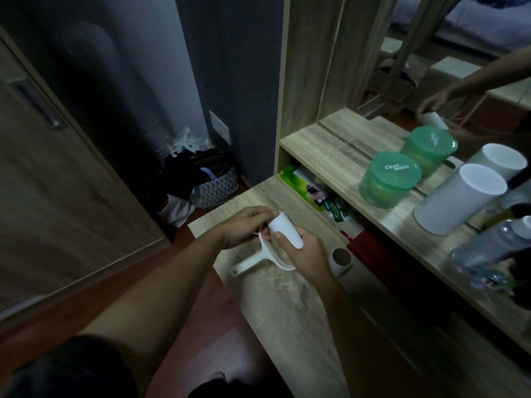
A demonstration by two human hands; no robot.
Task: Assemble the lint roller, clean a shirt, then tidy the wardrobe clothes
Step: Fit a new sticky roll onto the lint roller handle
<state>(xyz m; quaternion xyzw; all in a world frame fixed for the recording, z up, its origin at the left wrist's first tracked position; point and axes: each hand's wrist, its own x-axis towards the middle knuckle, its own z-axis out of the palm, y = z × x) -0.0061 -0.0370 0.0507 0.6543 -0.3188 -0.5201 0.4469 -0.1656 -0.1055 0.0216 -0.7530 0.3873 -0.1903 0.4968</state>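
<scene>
Head view, left hand (244,225) and right hand (309,254) both gripping white roll (286,229), roller handle (253,261) beneath, over wooden desk (287,317)

Ends of white paper roll (286,229) covered by right hand (307,254) and left hand (244,225). Fork of white plastic handle (253,261) partly behind them. Blurred clear plastic bottle (494,248) clipped at right edge.

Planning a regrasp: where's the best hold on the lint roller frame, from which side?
Take the straight handle; it juts out clear toward the person's left, below the left hand. Come from that side: its other end is crowded by the white roll and right hand.
</scene>
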